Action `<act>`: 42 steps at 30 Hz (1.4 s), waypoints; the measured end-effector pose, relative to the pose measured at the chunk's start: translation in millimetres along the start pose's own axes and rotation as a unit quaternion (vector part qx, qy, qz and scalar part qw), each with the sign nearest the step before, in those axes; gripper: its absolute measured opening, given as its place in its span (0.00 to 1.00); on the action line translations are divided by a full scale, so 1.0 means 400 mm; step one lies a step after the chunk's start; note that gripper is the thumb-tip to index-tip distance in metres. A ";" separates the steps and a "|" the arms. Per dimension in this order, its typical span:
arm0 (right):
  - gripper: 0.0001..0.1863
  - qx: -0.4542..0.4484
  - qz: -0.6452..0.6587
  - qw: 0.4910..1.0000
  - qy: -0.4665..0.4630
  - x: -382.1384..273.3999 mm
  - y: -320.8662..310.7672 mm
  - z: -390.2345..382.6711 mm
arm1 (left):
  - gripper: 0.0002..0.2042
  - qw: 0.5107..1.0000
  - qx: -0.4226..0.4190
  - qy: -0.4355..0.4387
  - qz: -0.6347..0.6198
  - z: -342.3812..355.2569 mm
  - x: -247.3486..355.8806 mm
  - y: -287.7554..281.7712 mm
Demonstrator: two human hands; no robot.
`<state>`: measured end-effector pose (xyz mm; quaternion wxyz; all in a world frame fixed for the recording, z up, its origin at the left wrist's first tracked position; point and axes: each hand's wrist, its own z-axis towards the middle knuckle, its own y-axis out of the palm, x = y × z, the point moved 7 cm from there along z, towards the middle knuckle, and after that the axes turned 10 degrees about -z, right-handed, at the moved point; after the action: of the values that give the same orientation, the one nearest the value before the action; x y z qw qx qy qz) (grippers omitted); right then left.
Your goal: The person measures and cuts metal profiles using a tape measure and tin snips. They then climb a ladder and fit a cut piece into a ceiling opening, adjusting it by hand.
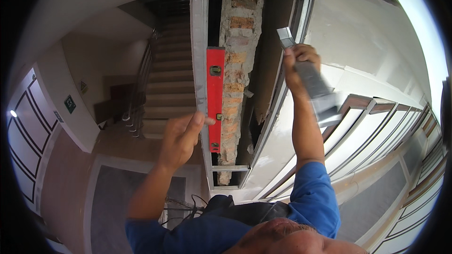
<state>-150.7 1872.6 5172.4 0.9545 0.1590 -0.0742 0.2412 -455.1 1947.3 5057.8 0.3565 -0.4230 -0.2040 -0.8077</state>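
Observation:
A red spirit level [215, 94] stands upright along a vertical metal stud [200, 33], in front of a strip of exposed brick and mortar [235, 73]. My left hand [181, 141] is beside its lower half. One finger stretches toward the level while other fingers are curled; whether the fingertip touches it I cannot tell. My right hand [303, 63] is raised to the right of the opening, closed around a short piece of galvanized metal channel [310, 82]. The channel is tilted, and its lower end is smeared by motion.
Another metal stud [278, 108] edges the opening's right side, with a short cross-piece [230, 168] near the bottom. Plasterboard [348, 33] covers the wall at right. Stairs [170, 75] with a railing [143, 80] rise at left. Dark cables [195, 207] hang near my waist.

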 end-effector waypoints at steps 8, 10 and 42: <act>0.19 -0.179 -0.109 0.914 -0.348 -0.195 0.069 -0.026 | 0.27 0.986 -0.072 0.026 0.151 0.108 0.134 0.083; 0.17 -0.209 -0.109 0.894 -0.381 -0.215 0.069 -0.025 | 0.26 0.959 -0.089 -0.012 0.268 0.130 0.125 0.114; 0.27 -0.111 0.368 0.770 0.510 0.092 0.167 0.098 | 0.29 0.839 0.116 0.223 0.483 0.336 0.426 0.224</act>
<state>-153.5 1931.0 5235.2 0.7013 -0.1339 0.3446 0.6095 -382.0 1904.1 5276.4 0.7838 -0.2319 0.0189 -0.5757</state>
